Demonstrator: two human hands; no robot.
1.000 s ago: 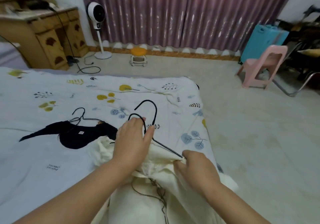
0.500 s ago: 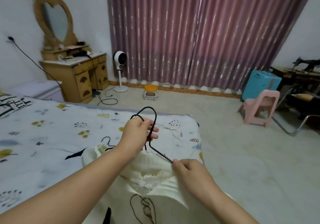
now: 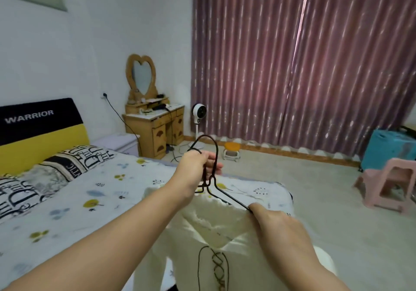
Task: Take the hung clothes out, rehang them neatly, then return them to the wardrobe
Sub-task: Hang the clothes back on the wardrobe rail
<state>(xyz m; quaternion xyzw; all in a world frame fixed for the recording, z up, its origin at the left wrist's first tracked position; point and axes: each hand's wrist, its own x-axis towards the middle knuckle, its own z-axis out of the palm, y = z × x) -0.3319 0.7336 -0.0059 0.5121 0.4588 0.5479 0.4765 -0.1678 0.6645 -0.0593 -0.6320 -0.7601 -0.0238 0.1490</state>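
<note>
The left hand (image 3: 195, 167) grips the black hanger (image 3: 210, 176) by its neck; the right hand (image 3: 273, 224) apparently pinches the cream garment (image 3: 209, 234) onto 1 hanger arm, above the bed (image 3: 94, 200).

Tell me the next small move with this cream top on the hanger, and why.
Probably slide the right hand outward, pulling the cream top over the black hanger: its right arm is bare up to that hand, while the left hand grips the neck.
</note>
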